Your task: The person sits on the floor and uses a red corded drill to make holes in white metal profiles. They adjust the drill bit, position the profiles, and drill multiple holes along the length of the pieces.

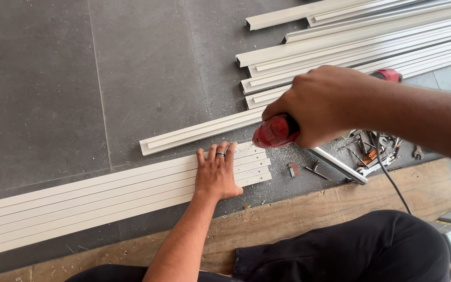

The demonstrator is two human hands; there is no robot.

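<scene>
We press our left hand [216,175] flat, fingers spread and released, on a wide ribbed white strip [105,201] lying on the dark grey matte floor [53,94]; a dark ring sits on one finger; our right hand [322,104] is clenched around a red power drill [277,130], held just above the strip's cut end; a second slim white channel [199,131] lies just beyond; more long pale channels [361,42] are stacked farther off; metal shavings, a shiny steel tube [340,166] and small loose tools [374,149] lie near a rough wooden board [309,214].
</scene>
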